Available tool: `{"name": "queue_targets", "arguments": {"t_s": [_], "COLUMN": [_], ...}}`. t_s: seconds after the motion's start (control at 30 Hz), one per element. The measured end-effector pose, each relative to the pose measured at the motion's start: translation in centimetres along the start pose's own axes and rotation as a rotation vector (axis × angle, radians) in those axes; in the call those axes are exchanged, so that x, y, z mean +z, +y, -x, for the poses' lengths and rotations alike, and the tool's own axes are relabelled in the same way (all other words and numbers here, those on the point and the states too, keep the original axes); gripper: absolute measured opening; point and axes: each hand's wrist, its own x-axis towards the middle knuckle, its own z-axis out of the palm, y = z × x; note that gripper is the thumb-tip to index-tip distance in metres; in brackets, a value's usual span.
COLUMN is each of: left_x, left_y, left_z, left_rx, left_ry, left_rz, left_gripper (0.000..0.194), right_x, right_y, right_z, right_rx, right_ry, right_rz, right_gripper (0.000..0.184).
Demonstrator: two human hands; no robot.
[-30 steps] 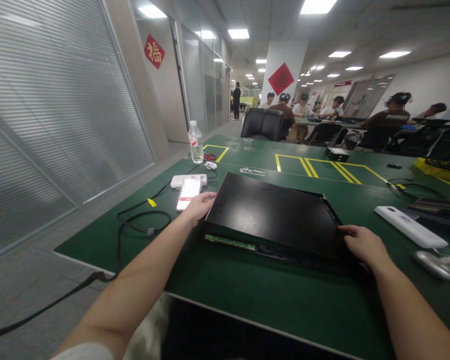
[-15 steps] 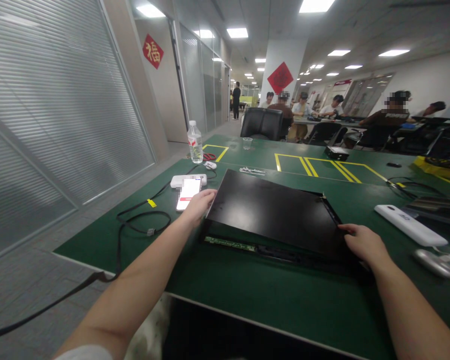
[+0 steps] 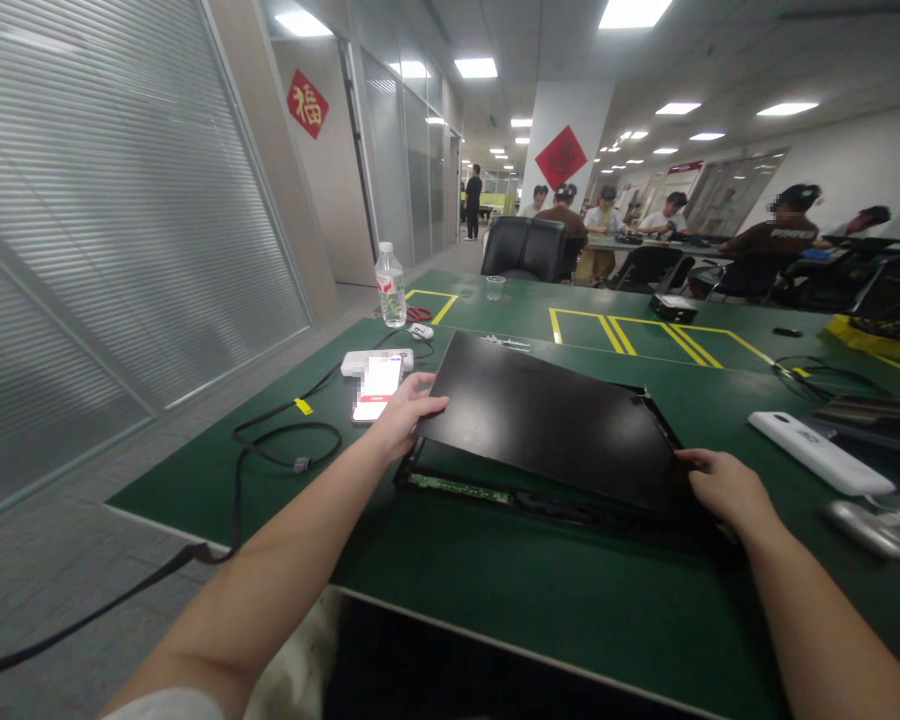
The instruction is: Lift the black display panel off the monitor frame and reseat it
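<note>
Bright ceiling lights run back over an office where people (image 3: 566,215) sit at a far table, and in this head view a green table (image 3: 540,610) fills the foreground. On it, close to the person, a thin black panel (image 3: 540,420) lies tilted over a shallow black frame (image 3: 403,472), its left end raised, so a gap shows along the near side and a green circuit strip (image 3: 457,488) is visible. The left hand (image 3: 406,418) is pinched on the panel's left edge, thumb on top and fingers partly hidden, probably to bear the raised end. The right hand (image 3: 727,488) touches the right edge, where panel and frame meet, seemingly to steady that side; whether it grips or only presses, I cannot tell. Holding opposite ends likely keeps the wide sheet from twisting. Left of the panel are a lit phone (image 3: 380,388), a water bottle (image 3: 391,290) and a looped cable (image 3: 238,500); a white power bank (image 3: 817,452) lies beyond the right hand, all apart from the panel, perhaps for working room.
</note>
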Motion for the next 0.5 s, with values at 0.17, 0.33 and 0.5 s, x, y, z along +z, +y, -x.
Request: {"name": "queue_targets", "arguments": {"t_s": [0.17, 0.33, 0.5], "left_x": [-0.07, 0.06, 0.41], "left_y": [0.08, 0.17, 0.33], "left_z": [-0.01, 0.29, 0.76], "left_rx": [0.029, 0.070, 0.097], "left_ry": [0.004, -0.028, -0.063], "left_rz": [0.003, 0.010, 0.007], "left_gripper": [0.069, 0.074, 0.082], "right_x": [0.09, -0.14, -0.76], "right_y": [-0.12, -0.23, -0.61], "right_z": [-0.04, -0.30, 0.08], "right_rx": [0.011, 0.082, 0.201], "right_ry": [0.005, 0.048, 0.071], "right_rz": [-0.074, -0.243, -0.457], "right_gripper": [0.054, 0.041, 0.036]}}
